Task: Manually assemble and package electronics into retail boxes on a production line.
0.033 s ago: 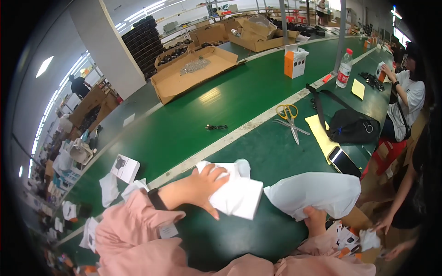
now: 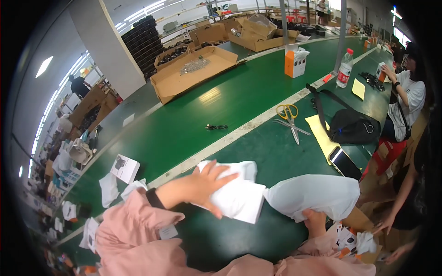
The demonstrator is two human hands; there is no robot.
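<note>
Two white soft bags (image 2: 237,195) lie near the scissors (image 2: 290,117): left hand (image 2: 202,186) spread flat on one, right hand (image 2: 315,221) gripping the other from beneath.

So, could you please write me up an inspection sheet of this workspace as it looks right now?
Surface: green table with a pale strip running along it.
Job's things: flat white packet under the left hand; puffed white bag at the right hand.
Clutter: yellow-handled scissors, phone, black bag, water bottle, orange and white box, open cardboard tray, small white boxes and wrappers at the left edge.
Hands: left hand lies flat, fingers spread, on the packet; right hand is mostly hidden beneath the bag, grip unclear.
Cables: small black coiled cable lying alone on the table.
Surroundings: seated person at right, stacked cartons and black trays beyond.
</note>
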